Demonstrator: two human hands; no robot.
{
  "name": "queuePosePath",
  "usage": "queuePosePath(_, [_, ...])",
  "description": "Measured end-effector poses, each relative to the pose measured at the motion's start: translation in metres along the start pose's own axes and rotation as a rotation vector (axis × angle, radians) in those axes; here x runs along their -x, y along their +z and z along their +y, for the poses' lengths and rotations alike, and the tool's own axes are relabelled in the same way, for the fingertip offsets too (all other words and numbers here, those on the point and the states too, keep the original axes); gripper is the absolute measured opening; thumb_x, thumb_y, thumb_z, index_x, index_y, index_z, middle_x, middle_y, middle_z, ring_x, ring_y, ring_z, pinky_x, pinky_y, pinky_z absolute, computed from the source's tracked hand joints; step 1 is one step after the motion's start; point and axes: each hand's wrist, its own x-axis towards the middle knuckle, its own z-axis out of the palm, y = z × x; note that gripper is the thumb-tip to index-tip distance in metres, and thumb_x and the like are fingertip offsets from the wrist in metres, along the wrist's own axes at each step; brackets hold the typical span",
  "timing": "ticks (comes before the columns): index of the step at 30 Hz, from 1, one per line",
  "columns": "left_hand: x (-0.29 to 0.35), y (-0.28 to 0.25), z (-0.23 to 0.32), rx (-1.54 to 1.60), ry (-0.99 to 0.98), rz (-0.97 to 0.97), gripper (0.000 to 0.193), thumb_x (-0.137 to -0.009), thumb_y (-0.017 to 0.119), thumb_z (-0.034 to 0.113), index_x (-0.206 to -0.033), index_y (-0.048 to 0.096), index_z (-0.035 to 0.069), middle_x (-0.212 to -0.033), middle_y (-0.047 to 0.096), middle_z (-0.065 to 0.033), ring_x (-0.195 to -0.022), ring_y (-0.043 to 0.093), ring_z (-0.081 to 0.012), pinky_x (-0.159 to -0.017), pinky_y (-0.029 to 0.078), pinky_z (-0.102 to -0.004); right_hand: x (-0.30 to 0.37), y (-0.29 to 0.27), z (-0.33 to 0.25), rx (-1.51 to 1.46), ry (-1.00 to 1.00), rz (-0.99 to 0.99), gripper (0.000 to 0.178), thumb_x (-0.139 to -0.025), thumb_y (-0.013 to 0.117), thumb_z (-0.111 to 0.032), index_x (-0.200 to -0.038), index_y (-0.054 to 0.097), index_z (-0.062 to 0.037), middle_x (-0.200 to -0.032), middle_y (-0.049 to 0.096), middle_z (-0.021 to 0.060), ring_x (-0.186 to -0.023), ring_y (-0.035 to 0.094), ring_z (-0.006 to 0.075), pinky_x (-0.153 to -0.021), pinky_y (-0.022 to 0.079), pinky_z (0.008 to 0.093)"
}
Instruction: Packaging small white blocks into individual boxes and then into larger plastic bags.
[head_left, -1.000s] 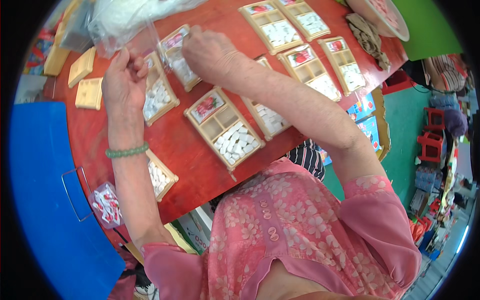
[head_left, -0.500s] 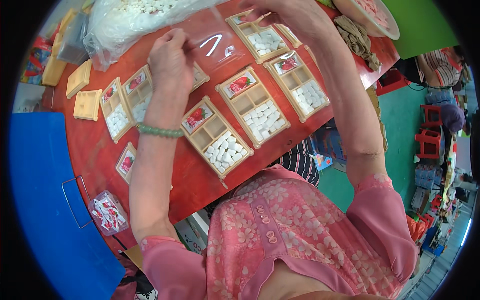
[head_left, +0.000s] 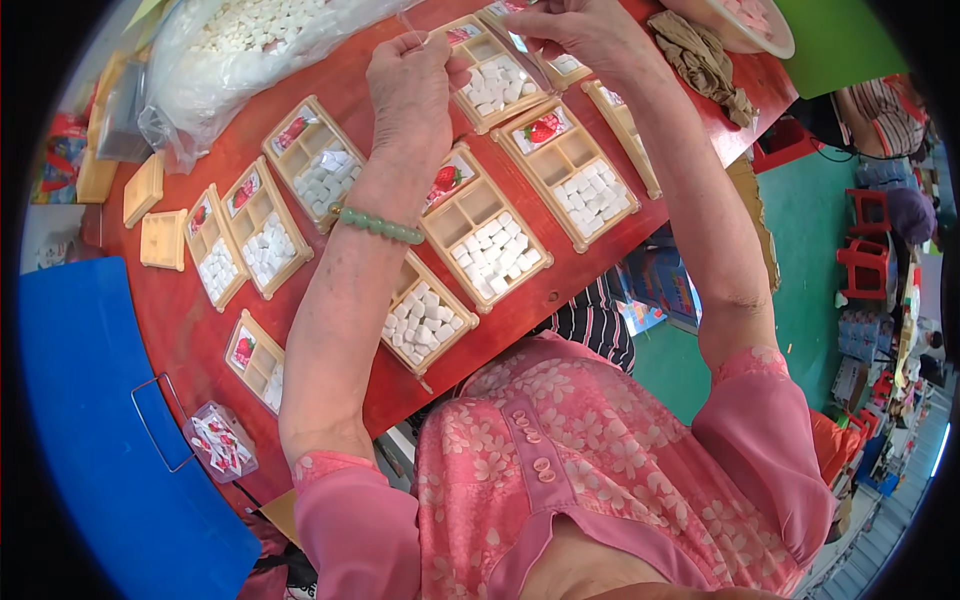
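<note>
My left hand [head_left: 412,90], with a green bead bracelet [head_left: 380,224] on its wrist, pinches the edge of a thin clear plastic piece over a cream compartment tray [head_left: 488,78]. My right hand [head_left: 572,32] is closed at the far right side of this plastic, by the same tray. The plastic is hard to make out against the tray. Small white blocks fill the tray's large compartment. Similar trays lie nearby, among them one tray [head_left: 568,170] with a strawberry card [head_left: 541,128] and one tray [head_left: 485,225] partly behind my left forearm.
More trays stand at the left, including a tray [head_left: 265,225] and a small tray [head_left: 252,352]. A clear bag [head_left: 265,35] of white blocks lies at the back. A plastic box [head_left: 220,440] of packets, a brown cloth [head_left: 700,65] and a bowl [head_left: 735,20] sit by the table's edges.
My left hand has moved right, uncovering a tray at the left. The clear plastic has left the table beside it and is now over the far tray. My right hand has shifted slightly.
</note>
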Motion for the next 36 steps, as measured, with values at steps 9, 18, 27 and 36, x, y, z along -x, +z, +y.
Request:
queuePosePath(9, [-0.028,-0.034,-0.010,-0.877,0.317,-0.066,0.032,-0.081,0.070,0.020,-0.101,0.057,-0.002,-0.086,0.060,-0.0057,-0.070,0.059,-0.0094,-0.061,0.049,-0.0223,-0.009,0.001,0.014,0.207,0.184,-0.015,0.015,-0.084,0.064,-0.017,-0.083,0.061,-0.0017,-0.062,0.056,0.0038,-0.048,0.051,0.0102,-0.040,0.039,0.0251])
queuePosePath(18, [-0.028,-0.033,-0.003,-0.772,0.176,-0.059,0.030,-0.079,0.068,0.021,-0.090,0.058,-0.004,-0.077,0.064,-0.0098,-0.064,0.065,-0.0133,-0.059,0.054,-0.0267,-0.008,0.015,0.011,0.677,-0.053,0.121,0.020,-0.082,0.061,-0.017,-0.087,0.064,0.0019,-0.081,0.066,0.0184,-0.073,0.065,0.0292,-0.063,0.050,0.0378])
queuePosePath(27, [-0.037,-0.027,-0.006,-1.025,0.219,-0.090,0.031,-0.077,0.067,0.022,-0.087,0.057,-0.005,-0.064,0.066,-0.0146,-0.062,0.068,-0.0232,-0.066,0.054,-0.0318,-0.023,0.011,0.040,0.957,-0.115,0.095,0.017,-0.083,0.059,-0.016,-0.085,0.066,-0.0002,-0.080,0.065,0.0180,-0.076,0.064,0.0269,-0.066,0.050,0.0361])
queuePosePath(36, [-0.035,-0.038,-0.005,-1.325,0.669,-0.147,0.016,-0.076,0.057,0.012,-0.077,0.063,-0.003,-0.077,0.063,-0.0248,-0.078,0.064,-0.0378,-0.069,0.050,-0.0470,-0.037,0.032,0.066,1.118,-0.235,0.112,0.021,-0.081,0.053,-0.010,-0.097,0.065,-0.0015,-0.085,0.064,0.0229,-0.084,0.062,0.0387,-0.074,0.048,0.0464])
